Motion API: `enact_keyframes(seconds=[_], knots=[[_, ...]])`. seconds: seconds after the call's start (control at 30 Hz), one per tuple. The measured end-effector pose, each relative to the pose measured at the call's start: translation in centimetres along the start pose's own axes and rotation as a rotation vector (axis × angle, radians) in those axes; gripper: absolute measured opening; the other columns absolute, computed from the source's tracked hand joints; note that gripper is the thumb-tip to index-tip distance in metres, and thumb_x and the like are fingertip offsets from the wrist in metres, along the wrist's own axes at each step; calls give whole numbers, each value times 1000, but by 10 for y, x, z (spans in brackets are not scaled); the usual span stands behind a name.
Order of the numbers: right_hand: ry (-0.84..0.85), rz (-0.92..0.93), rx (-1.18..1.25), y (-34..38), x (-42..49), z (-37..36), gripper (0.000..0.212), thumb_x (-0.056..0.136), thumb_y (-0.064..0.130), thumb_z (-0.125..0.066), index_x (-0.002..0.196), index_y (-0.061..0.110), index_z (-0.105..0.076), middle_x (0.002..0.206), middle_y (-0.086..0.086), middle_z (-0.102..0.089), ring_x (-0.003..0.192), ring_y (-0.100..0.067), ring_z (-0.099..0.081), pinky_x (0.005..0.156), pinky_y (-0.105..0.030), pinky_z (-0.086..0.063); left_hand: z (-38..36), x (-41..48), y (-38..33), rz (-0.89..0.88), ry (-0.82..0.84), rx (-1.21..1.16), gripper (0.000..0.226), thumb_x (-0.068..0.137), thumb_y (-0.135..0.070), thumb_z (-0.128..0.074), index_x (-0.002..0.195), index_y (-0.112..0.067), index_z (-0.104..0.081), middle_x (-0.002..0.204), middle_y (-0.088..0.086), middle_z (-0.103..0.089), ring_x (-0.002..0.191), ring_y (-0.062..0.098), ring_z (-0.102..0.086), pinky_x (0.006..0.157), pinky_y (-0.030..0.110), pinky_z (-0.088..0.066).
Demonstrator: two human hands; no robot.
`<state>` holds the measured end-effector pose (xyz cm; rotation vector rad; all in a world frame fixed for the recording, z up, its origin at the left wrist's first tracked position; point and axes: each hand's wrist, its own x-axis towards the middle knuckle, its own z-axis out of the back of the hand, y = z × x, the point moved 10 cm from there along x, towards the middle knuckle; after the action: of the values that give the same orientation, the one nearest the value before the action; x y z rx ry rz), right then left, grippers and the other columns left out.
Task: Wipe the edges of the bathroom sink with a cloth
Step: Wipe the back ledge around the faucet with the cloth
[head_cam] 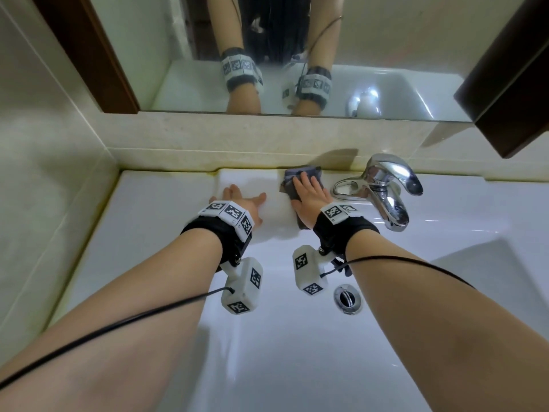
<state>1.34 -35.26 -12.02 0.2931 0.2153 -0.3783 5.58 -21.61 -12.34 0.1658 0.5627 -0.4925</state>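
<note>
Right hand flat on cloth

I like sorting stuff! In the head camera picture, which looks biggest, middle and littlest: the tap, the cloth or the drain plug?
1. Tap, biggest.
2. Cloth; the right hand hides part, so it may rival the tap.
3. Drain plug, smallest, despite being nearest the camera.

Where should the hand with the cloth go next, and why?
Probably slide left along the back rim. The right hand presses the dark cloth flat there, the tap blocks the right, and the left hand rests on rim lying ahead.
</note>
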Motion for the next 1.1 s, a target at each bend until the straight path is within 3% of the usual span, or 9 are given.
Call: enact_keyframes(seconds=[0.2,0.47,0.67,1.1], knots=[[-47,-120,-23,-6,2,-3,61,96,26,-35,148,18,-4,158,-1,3,145,-20,1,116,-37,-5,-1,-2,-1,-5,-18,1,64,95,-40,-42,147,-43,-6,157,17,8,146,31,6,116,54,-9],[22,44,15,20,-6,-11,60,95,24,-35,148,20,-6,158,3,4,145,-17,3,116,-34,-1,-3,-3,-2,24,16,-13,66,95,-42,-43,148,-43,-4,157,14,12,147,29,10,116,55,-7],[18,-28,14,-16,-15,-1,59,96,21,-33,148,18,-6,158,0,3,145,-19,2,116,-34,-4,-8,-2,-2,13,-19,-18,65,93,-39,-43,147,-42,-6,158,14,8,147,29,6,115,55,-8],[41,62,9,-11,-27,-14,81,83,-2,-46,147,24,-4,157,8,7,145,-15,6,116,-33,1,-8,-10,-20,20,-47,58,65,93,-37,-43,148,-37,-9,156,19,-2,144,35,-7,113,54,-13]])
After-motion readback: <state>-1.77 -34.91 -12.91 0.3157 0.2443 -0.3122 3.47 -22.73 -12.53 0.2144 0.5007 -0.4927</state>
